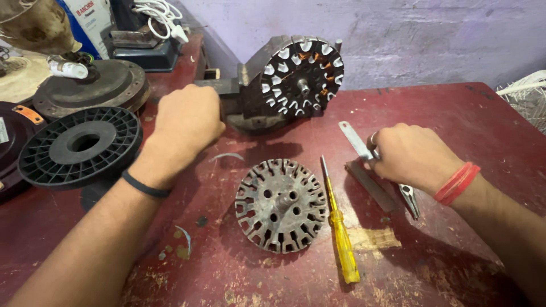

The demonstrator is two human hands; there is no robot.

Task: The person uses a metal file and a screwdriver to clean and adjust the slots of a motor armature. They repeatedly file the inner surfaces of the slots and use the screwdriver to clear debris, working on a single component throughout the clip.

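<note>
At the far left of the worn red surface point(455, 119), one black ribbed plastic spool point(79, 146) lies flat, beside one dark metal disc point(94, 85) set behind it and a dark round housing point(10, 145) cut off by the frame edge, so the spare round parts appear grouped out of the working area. The left hand point(187, 122) comes next, a black band on its wrist, its fingers curled shut around what looks like the handle of the vise point(250, 105), though the handle itself is mostly hidden under the fist. That one vise clamps one wound stator point(301, 77) upright on its edge, its slots with white insulation and copper facing the person, a position that keeps the windings reachable and steady. Below it, one bare stator core point(281, 204) lies flat in the middle, empty slots up, well apart from the clamped one. Just right of it lies one yellow-handled screwdriver point(338, 224), tip pointing away, within easy reach. One flat metal file point(372, 185) rests beside that. The right hand point(412, 156), with red threads on its wrist, presses down with fingers closed over one pair of metal pliers point(355, 139), jaws poking out past the knuckles and handles behind the wrist. At the right edge one white wire guard point(526, 94) shows partly.
</note>
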